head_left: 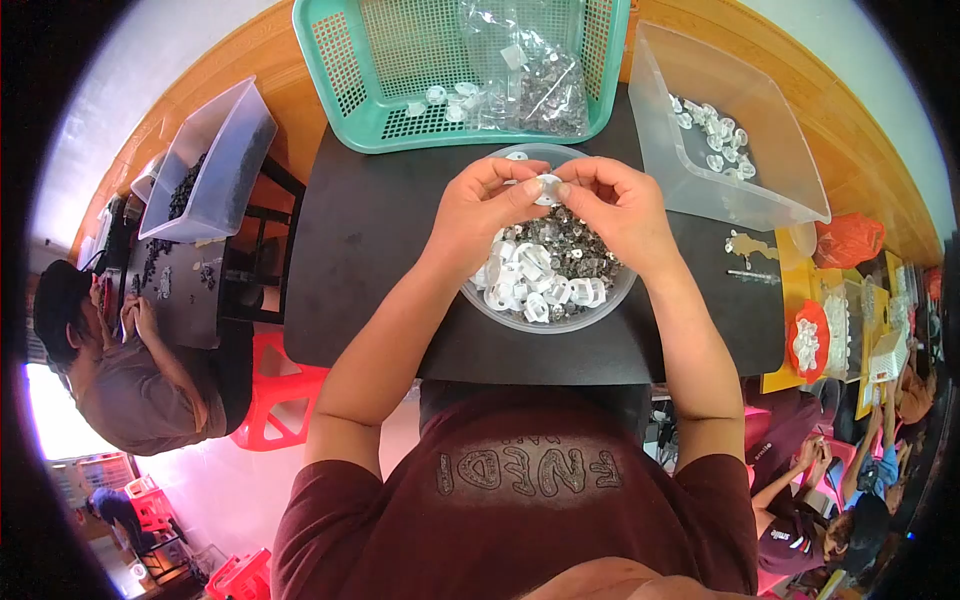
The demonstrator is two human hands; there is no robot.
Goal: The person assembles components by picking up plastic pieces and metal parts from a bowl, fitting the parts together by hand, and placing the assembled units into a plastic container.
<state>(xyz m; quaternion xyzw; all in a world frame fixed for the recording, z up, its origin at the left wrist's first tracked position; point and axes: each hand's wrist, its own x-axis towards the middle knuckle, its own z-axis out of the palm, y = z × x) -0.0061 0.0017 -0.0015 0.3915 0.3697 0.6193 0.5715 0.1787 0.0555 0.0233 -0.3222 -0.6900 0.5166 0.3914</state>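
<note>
Above a round clear bowl (600, 311), my left hand (483, 208) and my right hand (620, 212) meet with thumbs and fingertips pinched on a small white round part (548, 190). The left hand is on the part's left side and the right hand on its right. Below them, the bowl holds white plastic pieces (532, 277) in its front left and small dark metallic pieces (588, 250) behind and to the right. The fingertips partly hide the held part.
A green basket (360, 135) with a bag of small parts (545, 90) stands at the back. A clear bin (740, 190) with white pieces is at the right. Co-workers sit at the left (150, 390) and lower right (800, 530). A red stool (275, 390) stands left.
</note>
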